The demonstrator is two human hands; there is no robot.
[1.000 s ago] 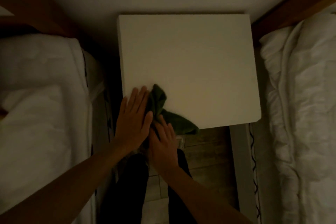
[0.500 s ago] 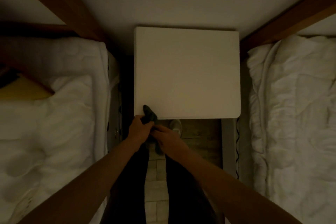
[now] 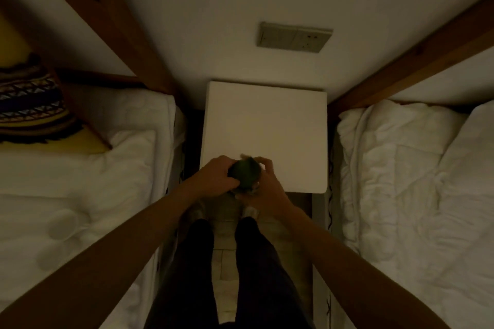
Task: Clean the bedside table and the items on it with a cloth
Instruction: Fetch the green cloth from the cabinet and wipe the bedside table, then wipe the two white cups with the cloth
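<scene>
Green cloth bunched into a ball (image 3: 244, 173) is sitting between our hands at the near edge of the white square worktop (image 3: 264, 125). Our left hand (image 3: 217, 175) is gripping it with curled fingers; our right hand (image 3: 263, 184) is cupping its far side. We are risking the wad slipping off that edge onto the floor, since the grip is looking loose in this dim light.

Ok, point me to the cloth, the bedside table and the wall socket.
cloth (image 3: 244, 173), head view, bunched middle between both hands.
bedside table (image 3: 267, 120), head view, bare top.
wall socket (image 3: 294, 37), head view, plate centre.
</scene>
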